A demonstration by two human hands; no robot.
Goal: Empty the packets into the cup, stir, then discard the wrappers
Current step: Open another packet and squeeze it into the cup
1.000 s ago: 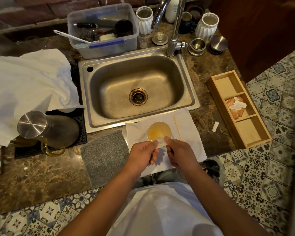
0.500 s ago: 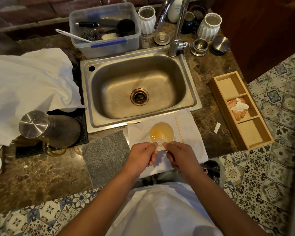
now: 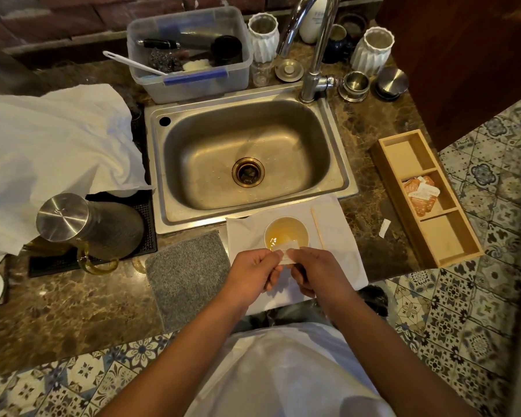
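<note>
pinching a small white packet (image 3: 288,250) from both sides, the left hand (image 3: 254,270) and right hand (image 3: 316,270) hold it tight between them. just past the fingers sits the cup (image 3: 286,234) of yellow drink on a white napkin (image 3: 340,251), with a wooden stick (image 3: 317,224) right of the cup.

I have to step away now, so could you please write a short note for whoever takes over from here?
Left hand and right hand: both pinch one small white packet at the near rim of the cup; whether it is torn open yet cannot be told.
Cup: on the white napkin in front of the sink, holding amber liquid.
Stir stick: lying on the napkin, right of the cup, untouched.
More packets: middle compartment of the wooden tray.
A white scrap lies on the counter beside the tray.
Left: empty the packets, stir, discard the wrappers.
</note>
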